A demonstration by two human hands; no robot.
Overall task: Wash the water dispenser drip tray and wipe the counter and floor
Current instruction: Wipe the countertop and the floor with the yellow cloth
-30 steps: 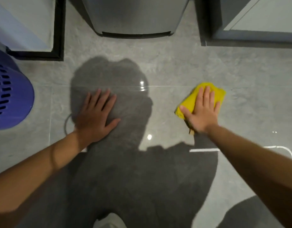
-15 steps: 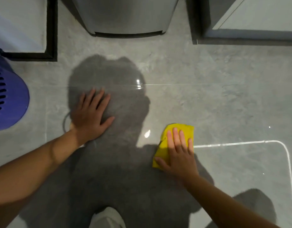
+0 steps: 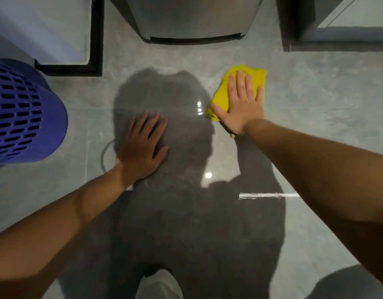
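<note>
A yellow cloth (image 3: 221, 94) lies flat on the glossy grey tiled floor (image 3: 326, 117), a short way in front of the silver base of the water dispenser (image 3: 192, 18). My right hand (image 3: 242, 104) presses on the cloth with straight, spread fingers and covers most of it. My left hand (image 3: 143, 147) rests flat on the floor to the left, fingers spread, holding nothing. The drip tray is not in view.
A purple perforated plastic basket (image 3: 22, 117) stands at the left. A pale cabinet with a black plinth (image 3: 95, 44) is at the far left, another cabinet (image 3: 337, 29) at the far right. My knee (image 3: 158, 283) shows at the bottom edge. My shadow darkens the middle floor.
My right hand has slid the yellow cloth from near my knee forward and to the right, towards the dispenser base. My left hand has stayed planted on the floor.
</note>
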